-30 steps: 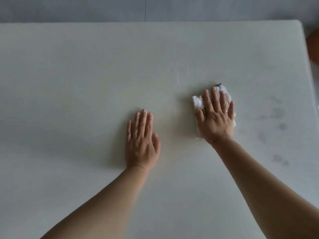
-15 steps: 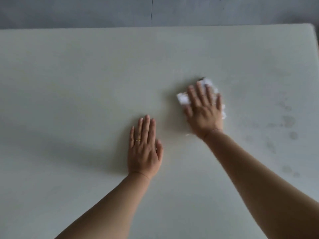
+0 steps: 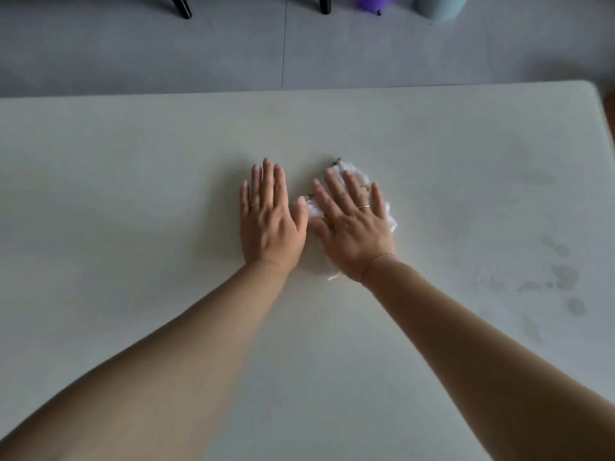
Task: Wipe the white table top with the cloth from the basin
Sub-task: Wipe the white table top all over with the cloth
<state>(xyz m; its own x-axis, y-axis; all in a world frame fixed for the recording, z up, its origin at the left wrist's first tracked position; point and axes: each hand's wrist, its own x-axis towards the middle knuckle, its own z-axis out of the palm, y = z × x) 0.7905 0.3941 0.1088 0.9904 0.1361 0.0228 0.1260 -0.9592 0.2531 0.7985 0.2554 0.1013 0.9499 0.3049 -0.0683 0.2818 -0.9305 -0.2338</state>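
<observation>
The white table top [image 3: 133, 194] fills most of the head view. My right hand [image 3: 352, 224] lies flat, fingers spread, pressing a crumpled white cloth [image 3: 314, 209] onto the table near its middle. Most of the cloth is hidden under the palm; its edges stick out at the fingertips, the thumb side and the wrist. My left hand [image 3: 268, 217] rests flat on the table just left of the cloth, its thumb close to the cloth's edge, holding nothing. The basin is out of view.
Several damp grey marks [image 3: 562, 277] dot the table on the right side. Beyond the far table edge lies grey floor with two black chair legs [image 3: 181, 8], a purple object [image 3: 372, 1] and a pale blue-grey container [image 3: 439, 6]. The table's right corner [image 3: 595, 91] is near.
My right hand has slid the cloth leftward across the table until it sits right beside my left hand. The view has tilted up, showing the floor beyond the table.
</observation>
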